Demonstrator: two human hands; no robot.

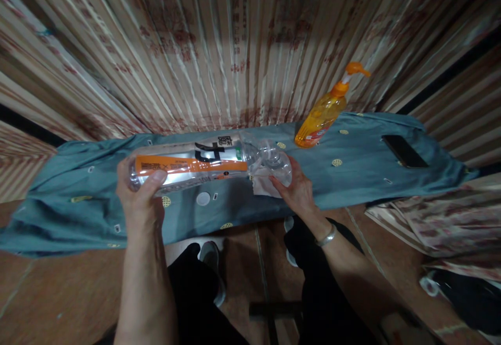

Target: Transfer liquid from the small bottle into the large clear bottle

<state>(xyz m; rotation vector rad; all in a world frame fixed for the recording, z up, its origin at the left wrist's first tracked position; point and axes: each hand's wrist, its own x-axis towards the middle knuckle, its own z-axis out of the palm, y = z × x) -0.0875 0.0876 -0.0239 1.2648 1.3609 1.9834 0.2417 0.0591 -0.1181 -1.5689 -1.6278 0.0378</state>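
A large clear plastic bottle [191,163] with an orange and silver label lies sideways above the cloth, its neck pointing right. My left hand [141,178] is closed around the bottle's base, thumb over the label. At the neck end, my right hand [295,186] grips a clear, rounded plastic piece [282,166]. This piece meets or overlaps the bottle's neck; I cannot tell whether they are joined. A whitish, paper-like scrap [266,186] hangs below it by my right fingers. On the cloth under the bottle is a round pale disc [203,199], perhaps a cap or a print.
A teal patterned cloth [352,178] covers the narrow table. An orange pump bottle [321,118] stands at the back right, and a dark phone [405,151] lies farther right. Pleated curtains [219,47] rise right behind the table. A dark bag-like item [465,298] is at lower right.
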